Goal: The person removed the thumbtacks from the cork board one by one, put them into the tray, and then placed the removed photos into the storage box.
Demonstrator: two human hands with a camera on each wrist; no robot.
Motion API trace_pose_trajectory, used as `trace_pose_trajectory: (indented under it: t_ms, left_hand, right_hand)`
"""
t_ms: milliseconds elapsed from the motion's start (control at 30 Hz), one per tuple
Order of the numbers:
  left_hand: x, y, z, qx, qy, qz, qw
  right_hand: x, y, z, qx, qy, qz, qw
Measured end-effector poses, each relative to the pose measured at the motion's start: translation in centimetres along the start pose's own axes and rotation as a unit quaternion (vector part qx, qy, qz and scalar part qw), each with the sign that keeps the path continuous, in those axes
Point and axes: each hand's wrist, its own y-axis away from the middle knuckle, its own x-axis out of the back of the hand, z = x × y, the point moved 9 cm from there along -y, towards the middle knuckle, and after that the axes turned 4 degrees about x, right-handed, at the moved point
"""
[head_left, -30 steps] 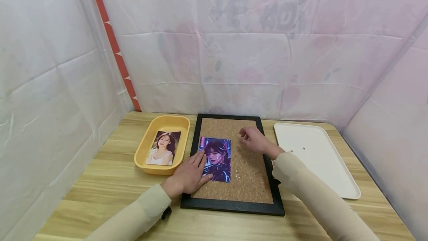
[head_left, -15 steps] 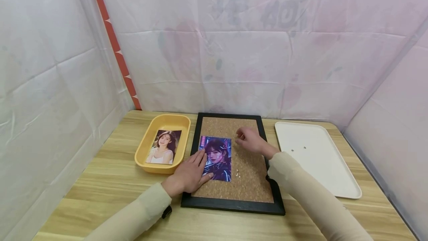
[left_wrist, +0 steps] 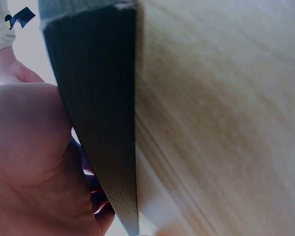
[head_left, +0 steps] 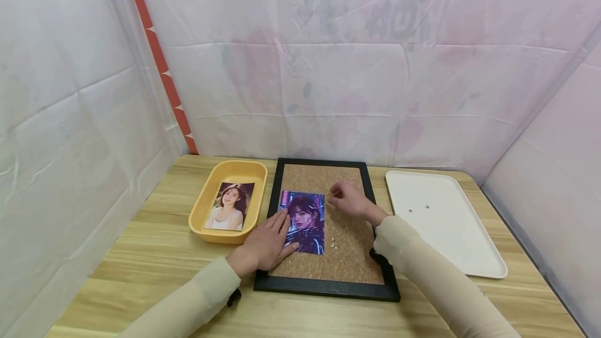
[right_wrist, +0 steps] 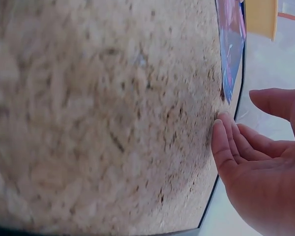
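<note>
A purple-and-blue portrait print (head_left: 310,223) lies on a cork board (head_left: 347,260) with a black frame (head_left: 328,287). My left hand (head_left: 266,244) rests flat across the board's left edge, fingers and thumb spread over the print's left side. In the left wrist view, the palm (left_wrist: 29,147) lies beside the dark frame (left_wrist: 98,108). My right hand (head_left: 351,200) is at the print's upper right corner. In the right wrist view, the fingers (right_wrist: 231,157) of that hand bend gently with tips at the cork, thumb held apart, nothing visible between them.
A yellow tray (head_left: 199,223) left of the board holds another portrait photo (head_left: 230,207). To the right lies a white tray (head_left: 451,228) with small dark bits on it. Tiny white specks (head_left: 334,244) sit on the cork. Fabric walls stand behind and at both sides.
My right hand has moved slightly left over the cork, toward the print's upper right corner. The left hand and the print have stayed in place.
</note>
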Motion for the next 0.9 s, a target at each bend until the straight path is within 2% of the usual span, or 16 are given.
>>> trace_pose_trajectory:
  t_ms: [167, 333, 567, 700, 900]
  left_hand:
    - [0.0, 0.0, 0.0, -0.001, 0.002, 0.003, 1.0000]
    - [-0.5, -0.3, -0.2, 0.001, -0.005, 0.006, 1.0000]
    - [-0.2, -0.3, -0.1, 0.004, -0.001, 0.006, 1.0000]
    - [-0.1, -0.2, -0.1, 0.005, -0.001, 0.004, 1.0000]
    - [-0.3, -0.2, -0.2, 0.008, -0.001, -0.001, 1.0000]
  right_hand:
    - [-0.3, 0.3, 0.2, -0.030, -0.037, -0.004, 0.9989]
    - [-0.4, 0.4, 0.1, -0.041, -0.067, -0.005, 0.9969]
    - [-1.0, 0.2, 0.0, -0.059, -0.104, -0.011, 0.9927]
    - [-1.2, 0.2, -0.3, -0.076, -0.119, -0.010, 0.9900]
    - [-1.5, 0.3, -0.4, -0.077, -0.125, -0.018, 0.9891]
